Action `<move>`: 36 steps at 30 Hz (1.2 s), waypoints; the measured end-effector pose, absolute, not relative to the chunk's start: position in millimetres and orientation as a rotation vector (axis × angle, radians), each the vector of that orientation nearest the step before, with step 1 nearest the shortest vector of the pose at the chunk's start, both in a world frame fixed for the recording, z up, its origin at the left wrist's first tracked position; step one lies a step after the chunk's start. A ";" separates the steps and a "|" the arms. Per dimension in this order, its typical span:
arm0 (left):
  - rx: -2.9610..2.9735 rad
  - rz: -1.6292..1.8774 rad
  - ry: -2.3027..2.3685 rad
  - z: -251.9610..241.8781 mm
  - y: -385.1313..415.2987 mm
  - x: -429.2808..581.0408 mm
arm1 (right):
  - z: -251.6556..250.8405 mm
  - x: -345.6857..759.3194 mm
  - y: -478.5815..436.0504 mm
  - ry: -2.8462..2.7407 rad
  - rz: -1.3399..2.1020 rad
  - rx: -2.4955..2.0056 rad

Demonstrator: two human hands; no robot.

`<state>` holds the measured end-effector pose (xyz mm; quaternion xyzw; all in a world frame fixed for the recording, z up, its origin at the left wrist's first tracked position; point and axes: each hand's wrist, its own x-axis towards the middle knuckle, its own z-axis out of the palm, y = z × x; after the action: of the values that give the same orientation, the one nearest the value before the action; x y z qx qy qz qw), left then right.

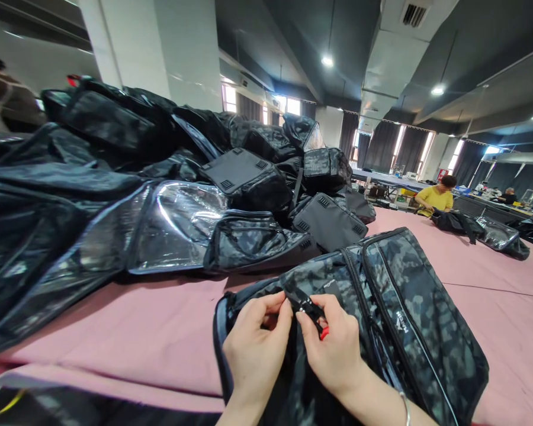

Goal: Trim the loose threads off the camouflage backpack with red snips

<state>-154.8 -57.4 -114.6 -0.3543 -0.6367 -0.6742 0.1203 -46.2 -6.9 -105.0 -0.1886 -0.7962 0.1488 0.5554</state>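
A big spotty bag (426, 319) lies at the lower middle, likely for easy reach, where the left hand (256, 340) tightly pinches a dark bit (294, 293), maybe to steady it, and the right hand (335, 343) curls around a little black-and-red tool (311, 309).

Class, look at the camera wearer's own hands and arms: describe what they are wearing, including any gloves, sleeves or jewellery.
The left hand and right hand are both ungloved, and no sleeve shows on either side. A thin, silvery bracelet circles the right wrist; none shows on the left.
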 end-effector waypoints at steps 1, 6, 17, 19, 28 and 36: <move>-1.039 -1.966 -1.859 -115.3 -57.4 -154.9 | -105.0 -46.3 -6.9 -1.880 0.346 -0.444; -1.067 -1.932 -1.826 -116.4 -57.8 -154.2 | -104.0 -46.1 -6.0 -1.879 0.331 -0.454; -1.082 -1.920 -1.807 -117.9 -60.4 -149.3 | -104.5 -48.1 -8.7 -1.830 0.426 -0.472; -1.096 -1.930 -1.788 -117.3 -62.3 -145.8 | -105.2 -48.7 -8.8 -1.810 0.536 -0.494; -1.003 -2.121 -1.928 -112.5 -65.2 -138.3 | -101.2 -46.0 -8.9 -1.591 1.153 -0.373; -0.927 -2.429 -1.988 -97.3 -65.9 -145.5 | -112.9 -35.9 -4.2 -1.535 1.049 -0.388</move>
<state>-145.5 -65.9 -97.3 -0.2828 -0.6061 -0.7406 -0.0654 -35.9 -4.2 -112.9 -0.1663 -0.6572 0.4491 0.5820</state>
